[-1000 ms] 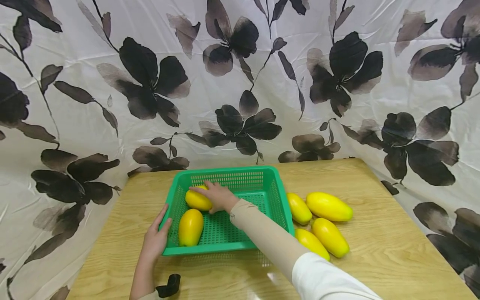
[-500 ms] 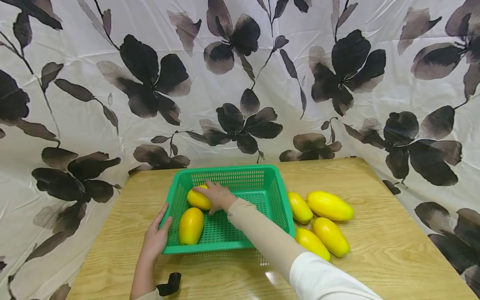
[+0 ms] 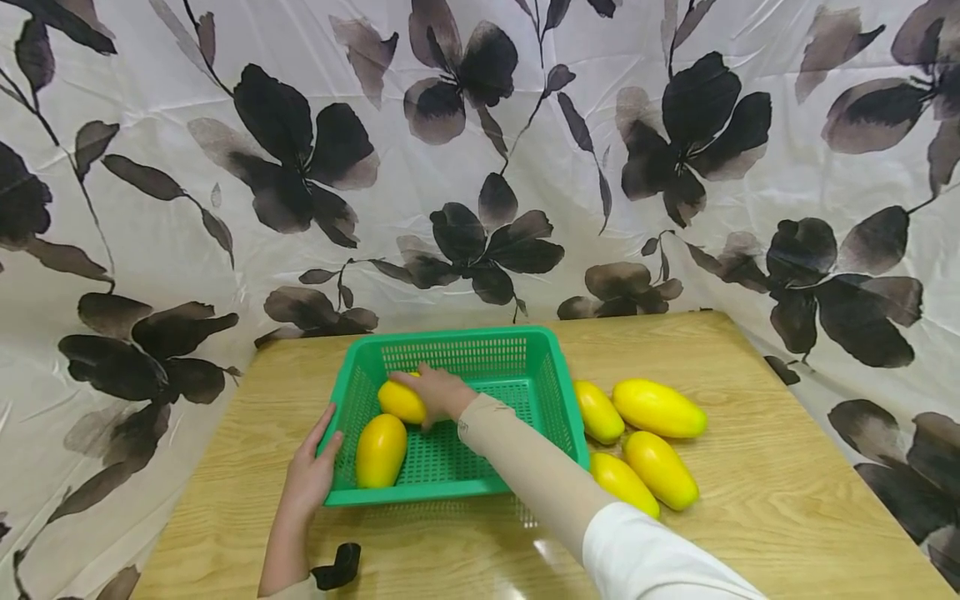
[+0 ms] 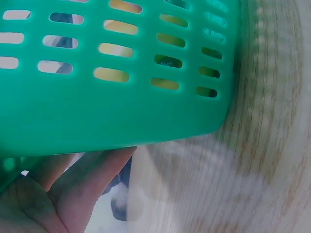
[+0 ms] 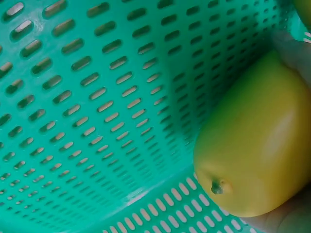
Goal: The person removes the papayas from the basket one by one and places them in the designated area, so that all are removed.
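The green plastic basket [image 3: 457,493] stands on the table. At its left end my left hand [image 3: 309,468] grips the rim; in the left wrist view the fingers [image 4: 92,182] pass over the edge of the slotted wall. My right hand [image 3: 442,393] reaches inside and holds a yellow mango [image 3: 401,402] at the left back, thumb and fingers on either side. That mango [image 5: 257,145] shows its stem end in the right wrist view. A second mango [image 3: 381,452] lies just in front of it, in the basket's front left corner.
Several more mangoes [image 3: 660,408] lie on the wooden table [image 3: 787,500] against and beyond the basket's right wall. A flower-patterned cloth [image 3: 480,150] hangs behind the table and along its sides. A black object [image 3: 341,567] sits by the left wrist.
My right hand has shifted the held mango slightly to the right, and its fingers have drawn in closer around it. The left hand stays at the basket's rim.
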